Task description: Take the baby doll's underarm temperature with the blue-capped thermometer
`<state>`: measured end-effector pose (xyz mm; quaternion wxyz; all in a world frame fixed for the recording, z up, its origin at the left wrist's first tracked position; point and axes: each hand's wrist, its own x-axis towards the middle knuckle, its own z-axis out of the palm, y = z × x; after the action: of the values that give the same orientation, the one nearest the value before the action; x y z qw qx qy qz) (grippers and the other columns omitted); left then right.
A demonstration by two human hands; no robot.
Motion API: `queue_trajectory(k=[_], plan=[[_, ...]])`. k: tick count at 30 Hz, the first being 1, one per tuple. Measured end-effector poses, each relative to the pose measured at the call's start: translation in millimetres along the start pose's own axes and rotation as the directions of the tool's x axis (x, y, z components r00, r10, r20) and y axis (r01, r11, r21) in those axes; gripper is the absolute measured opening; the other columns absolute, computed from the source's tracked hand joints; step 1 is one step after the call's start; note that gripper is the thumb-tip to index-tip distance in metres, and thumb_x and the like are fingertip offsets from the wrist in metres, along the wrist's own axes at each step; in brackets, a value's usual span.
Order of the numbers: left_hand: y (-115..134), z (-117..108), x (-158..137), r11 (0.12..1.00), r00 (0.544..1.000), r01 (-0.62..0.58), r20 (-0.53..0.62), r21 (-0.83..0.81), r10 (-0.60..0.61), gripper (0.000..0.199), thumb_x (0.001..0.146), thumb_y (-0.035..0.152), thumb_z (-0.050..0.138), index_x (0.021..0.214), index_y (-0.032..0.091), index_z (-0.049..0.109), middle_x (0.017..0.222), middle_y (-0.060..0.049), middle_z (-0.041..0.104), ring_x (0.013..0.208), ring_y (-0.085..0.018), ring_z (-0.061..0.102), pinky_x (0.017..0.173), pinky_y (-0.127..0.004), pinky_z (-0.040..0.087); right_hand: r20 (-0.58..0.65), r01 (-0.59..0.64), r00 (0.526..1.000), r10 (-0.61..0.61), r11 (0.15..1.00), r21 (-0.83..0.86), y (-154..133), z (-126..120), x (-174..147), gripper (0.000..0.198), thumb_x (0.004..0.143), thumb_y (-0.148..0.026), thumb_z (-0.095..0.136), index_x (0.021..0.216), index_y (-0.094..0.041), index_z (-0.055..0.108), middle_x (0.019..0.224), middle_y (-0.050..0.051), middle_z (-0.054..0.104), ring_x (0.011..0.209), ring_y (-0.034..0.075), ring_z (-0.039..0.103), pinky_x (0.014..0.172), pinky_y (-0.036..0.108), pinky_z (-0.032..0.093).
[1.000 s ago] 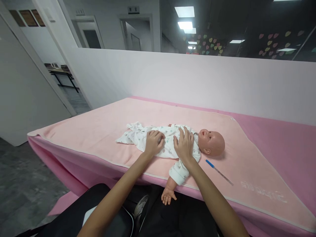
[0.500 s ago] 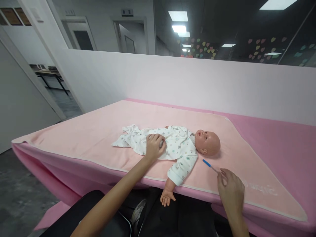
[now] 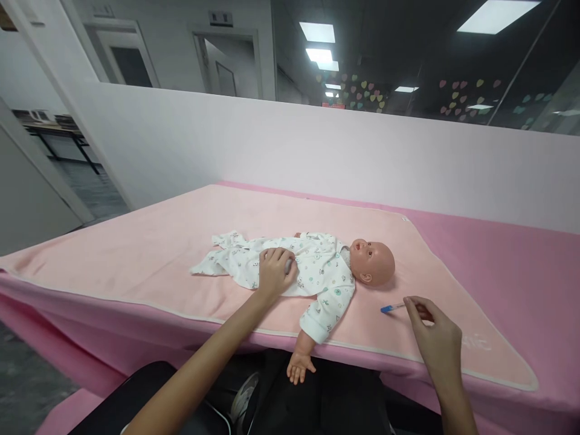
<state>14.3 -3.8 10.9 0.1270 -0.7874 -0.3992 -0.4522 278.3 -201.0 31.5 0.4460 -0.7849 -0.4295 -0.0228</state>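
A baby doll (image 3: 374, 264) lies on its back in a white patterned suit (image 3: 324, 275), its head to the right. One doll hand (image 3: 299, 365) hangs over the table's front edge. My left hand (image 3: 275, 272) rests on the doll's middle, its fingers curled round a small grey rounded thing (image 3: 288, 266) that they mostly hide. To the right of the doll, my right hand (image 3: 432, 329) pinches a thin stick with a blue end (image 3: 388, 309). That blue end points left, just above or on the cloth; I cannot tell which.
A peach cloth (image 3: 149, 254) with a pale border lies over a pink cover (image 3: 521, 266) on the table. Behind it rises a white wall (image 3: 317, 145) with dark glass above. Below the front edge, a dark seat or clothing and a shoe (image 3: 244, 393) show.
The view has shifted, so the scene sits slightly further left. My right hand has moved right relative to the doll, and the stick now lies flatter in it. My left hand stays on the doll.
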Motion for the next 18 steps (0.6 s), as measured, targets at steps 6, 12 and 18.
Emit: queue_trajectory(k=[6, 12, 18], plan=[[1, -1, 1, 1.000, 1.000, 0.004, 0.011, 0.009, -0.004, 0.005, 0.074, 0.017, 0.049, 0.072, 0.020, 0.052, 0.074, -0.002, 0.059, 0.075, -0.018, 0.050, 0.079, -0.036, 0.031, 0.143, 0.026, 0.990, -0.013, 0.995, -0.092, -4, 16, 16, 0.039, 0.079, -0.051, 0.041, 0.067, -0.020, 0.061, 0.062, 0.003, 0.065, 0.061, 0.018, 0.060, 0.054, 0.023, 0.037], [0, 0, 1, 1.000, 0.999, 0.018, 0.037, 0.015, -0.019, 0.006, 0.075, 0.018, 0.048, 0.071, 0.020, 0.052, 0.075, -0.003, 0.059, 0.077, -0.020, 0.050, 0.079, -0.037, 0.030, 0.290, 0.035, 0.957, 0.017, 0.984, -0.174, -1, 21, 23, 0.040, 0.078, -0.053, 0.041, 0.066, -0.022, 0.062, 0.066, 0.004, 0.068, 0.062, 0.020, 0.060, 0.051, 0.023, 0.032], [0, 0, 0, 1.000, 0.999, 0.018, 0.034, 0.009, -0.019, 0.006, 0.075, 0.018, 0.048, 0.072, 0.020, 0.052, 0.075, -0.003, 0.059, 0.077, -0.020, 0.050, 0.078, -0.037, 0.030, 0.507, 0.305, 0.851, -0.137, 0.914, -0.266, -16, 21, 36, 0.018, 0.071, -0.025, 0.045, 0.057, -0.019, 0.055, 0.056, 0.002, 0.059, 0.054, 0.015, 0.052, 0.049, 0.023, 0.024]])
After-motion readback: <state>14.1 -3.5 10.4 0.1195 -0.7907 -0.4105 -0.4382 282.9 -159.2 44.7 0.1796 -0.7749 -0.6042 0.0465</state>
